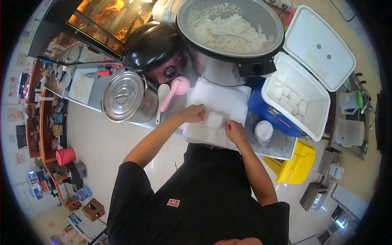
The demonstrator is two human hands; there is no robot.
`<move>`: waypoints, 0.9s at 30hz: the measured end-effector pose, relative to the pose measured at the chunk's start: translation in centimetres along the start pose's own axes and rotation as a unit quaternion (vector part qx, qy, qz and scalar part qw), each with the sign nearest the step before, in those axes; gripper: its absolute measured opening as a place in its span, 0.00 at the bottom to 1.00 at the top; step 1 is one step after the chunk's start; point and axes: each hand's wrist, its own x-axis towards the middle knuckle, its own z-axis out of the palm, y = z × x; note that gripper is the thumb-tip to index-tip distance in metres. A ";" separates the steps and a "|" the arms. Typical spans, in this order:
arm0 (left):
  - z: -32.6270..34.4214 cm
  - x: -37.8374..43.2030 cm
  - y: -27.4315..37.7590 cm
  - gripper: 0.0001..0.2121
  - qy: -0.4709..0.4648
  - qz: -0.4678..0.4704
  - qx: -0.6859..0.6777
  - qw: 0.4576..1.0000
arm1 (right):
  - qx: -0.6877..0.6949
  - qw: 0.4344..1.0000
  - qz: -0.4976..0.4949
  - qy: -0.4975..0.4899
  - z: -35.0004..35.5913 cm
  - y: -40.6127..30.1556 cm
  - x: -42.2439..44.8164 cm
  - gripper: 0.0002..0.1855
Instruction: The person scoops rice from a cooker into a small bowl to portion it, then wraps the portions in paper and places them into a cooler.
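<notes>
A white portion of cooked rice (215, 120) lies on a stack of white paper sheets (219, 98) in front of me. Just to the left of the rice is my left hand (195, 113), its fingers curled over the paper. My right hand (235, 130) is at the rice's lower right, with fingers bent against the sheets. Whether either hand pinches a sheet edge is hidden. Behind the stack stands a large open rice cooker (211, 69) holding cooked rice (229, 41) and a white paddle (229, 33).
At right, an open blue cooler (260, 99) holds several white wrapped bundles (294, 98). Near it stands a clear cup with white contents (263, 131). Leftward are a pink scoop (180, 85), a white paddle (163, 92), a lidded steel pot (122, 96) and a closed cooker (153, 46).
</notes>
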 end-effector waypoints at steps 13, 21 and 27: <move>2.3 -3.3 2.2 0.08 0.005 0.168 -0.419 0.892 | 0.242 0.965 -0.100 0.008 -4.1 -0.8 -3.8 0.09; 2.7 -8.1 13.3 0.09 0.016 0.127 -0.571 0.811 | 0.500 0.852 -0.099 -0.118 -10.6 -3.2 -8.6 0.08; 3.2 -10.3 14.6 0.19 0.114 -0.039 -0.601 0.790 | 0.321 0.934 -0.135 -0.074 -14.5 -7.2 -10.1 0.13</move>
